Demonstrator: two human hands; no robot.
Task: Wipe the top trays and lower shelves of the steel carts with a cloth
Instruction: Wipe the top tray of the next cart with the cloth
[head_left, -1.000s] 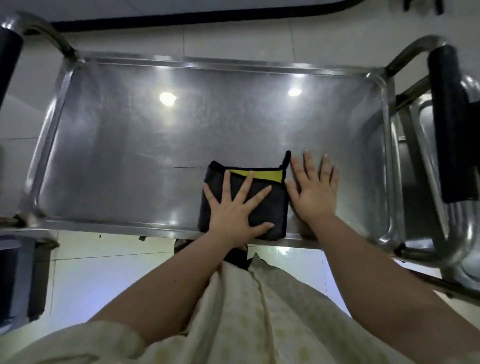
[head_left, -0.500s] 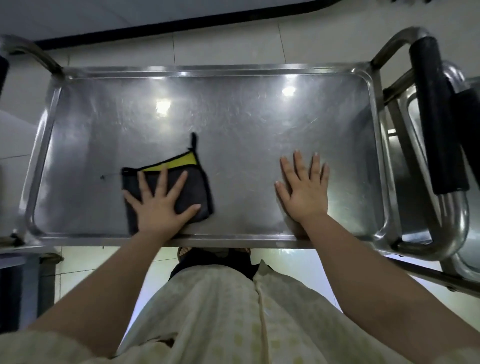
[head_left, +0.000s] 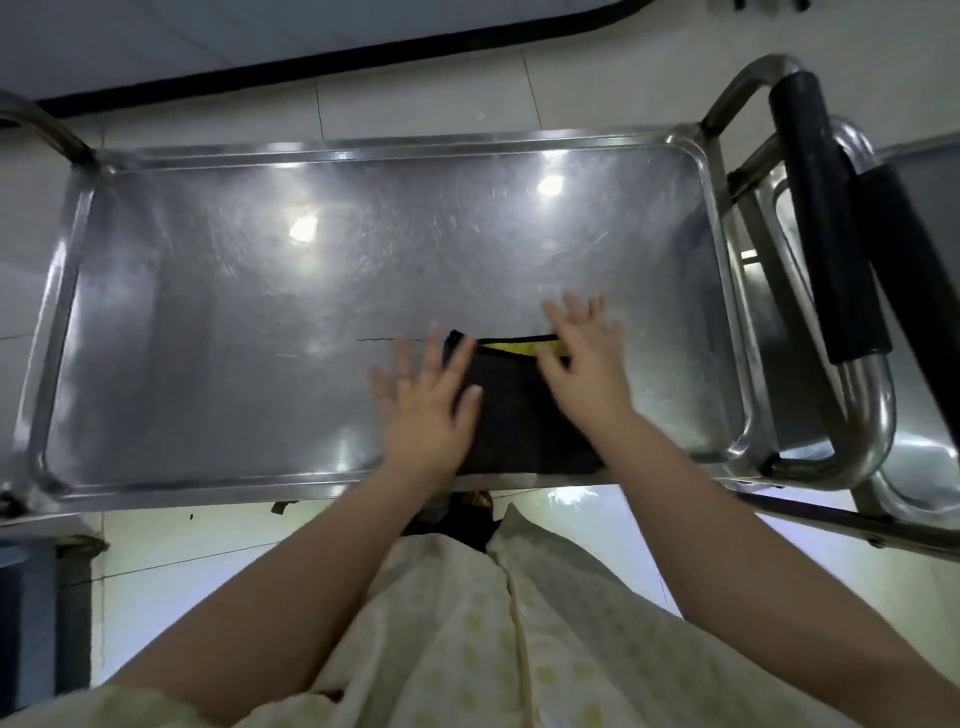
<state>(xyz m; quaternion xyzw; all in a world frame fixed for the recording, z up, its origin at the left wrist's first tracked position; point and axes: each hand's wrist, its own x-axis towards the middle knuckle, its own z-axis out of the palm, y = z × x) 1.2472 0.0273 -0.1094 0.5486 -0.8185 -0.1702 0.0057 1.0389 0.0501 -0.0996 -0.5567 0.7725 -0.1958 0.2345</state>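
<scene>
Two bare hands lie on the top tray (head_left: 208, 322) of a steel cart, w/ a folded dark cloth (head_left: 519, 415) between & partly under them, lower centre-right of frame. Left hand (head_left: 426, 405) is flat, fingers spread, its thumb side overlapping the cloth's left edge; rest of the palm sits on bare steel. Right hand (head_left: 587, 369) is also flat, fingers spread, covering the cloth's upper right corner, fingertips past it on the tray. Both hands are motion-blurred. Cloth is black w/ a yellow strip (head_left: 514, 347) showing along its far edge, & its near edge touches the tray's near rim. Tray holds nothing else; overhead lights reflect off it at upper centre & a thin dark line runs left from the cloth. At right of frame a 2nd cart (head_left: 924, 218) stands just beside, its black-padded handle (head_left: 826, 218) next to the first cart's right rim. Pale patterned garment (head_left: 493, 639) fills the bottom centre, white tiled floor (head_left: 441, 88) around
</scene>
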